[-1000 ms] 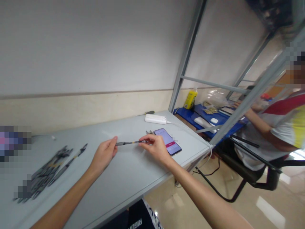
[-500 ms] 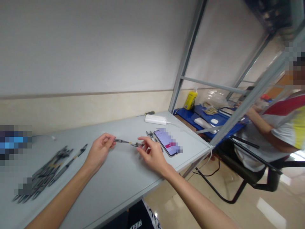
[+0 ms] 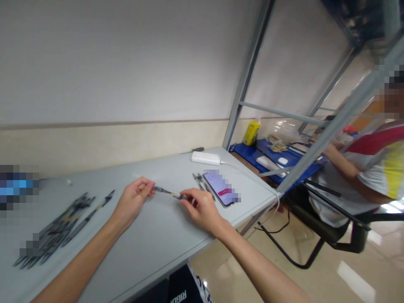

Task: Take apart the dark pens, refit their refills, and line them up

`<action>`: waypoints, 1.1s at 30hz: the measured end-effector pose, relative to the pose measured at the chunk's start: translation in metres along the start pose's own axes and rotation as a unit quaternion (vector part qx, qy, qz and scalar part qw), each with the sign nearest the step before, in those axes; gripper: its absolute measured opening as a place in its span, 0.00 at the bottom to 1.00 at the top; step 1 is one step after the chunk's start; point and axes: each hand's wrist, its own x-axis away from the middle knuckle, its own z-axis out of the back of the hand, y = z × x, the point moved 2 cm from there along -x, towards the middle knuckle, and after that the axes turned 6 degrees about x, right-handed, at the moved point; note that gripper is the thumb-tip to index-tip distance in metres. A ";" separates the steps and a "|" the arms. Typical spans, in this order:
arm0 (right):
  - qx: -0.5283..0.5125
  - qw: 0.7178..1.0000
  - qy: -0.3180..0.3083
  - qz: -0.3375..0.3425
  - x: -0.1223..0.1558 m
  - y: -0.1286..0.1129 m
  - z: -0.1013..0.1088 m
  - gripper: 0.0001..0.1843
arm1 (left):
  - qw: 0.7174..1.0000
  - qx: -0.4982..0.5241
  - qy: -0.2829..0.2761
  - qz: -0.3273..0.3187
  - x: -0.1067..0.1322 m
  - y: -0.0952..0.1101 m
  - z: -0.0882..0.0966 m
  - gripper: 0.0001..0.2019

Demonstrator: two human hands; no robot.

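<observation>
Over the table, a thin dark grey pen (image 3: 163, 190) stretches between my two hands, with a small yellowish band near its middle. My left hand (image 3: 139, 193) pinches its left end between thumb and fingers. Around the darker right end are the closed fingers of my right hand (image 3: 202, 208), which hide part of it. Whether the pen's parts are joined at the band I cannot make out. Just beyond my right hand lie a few more pens (image 3: 198, 181), beside a phone (image 3: 219, 187) with a lit screen. A pile of similar dark pens (image 3: 59, 227) rests left of my left forearm.
At the table's back are a white power strip (image 3: 205, 158) with a cable and a screwdriver (image 3: 198, 149). A lit screen (image 3: 15, 187) stands far left. Past a metal post (image 3: 328, 122), a seated person works at a blue table (image 3: 241, 152) holding a yellow bottle (image 3: 251, 133).
My right hand's fingers have closed in around the pen's right end; before, they were more spread. My left hand keeps its pinch, and the view has shifted slightly.
</observation>
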 end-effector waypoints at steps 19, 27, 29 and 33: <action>-0.019 0.996 0.067 -0.057 -0.003 0.016 0.003 0.14 | 0.996 0.051 -0.067 0.041 0.013 -0.005 -0.022 0.15; -0.045 0.999 -0.011 -0.008 -0.014 0.014 0.017 0.14 | 0.992 0.092 -0.034 0.074 0.011 0.001 -0.018 0.16; 0.062 0.994 -0.023 0.092 -0.011 0.012 0.019 0.12 | 0.982 0.139 -0.046 0.121 0.012 0.000 -0.019 0.15; 0.180 0.970 -0.039 0.156 -0.006 0.015 0.017 0.14 | 0.962 0.190 -0.069 0.186 0.014 -0.002 -0.023 0.15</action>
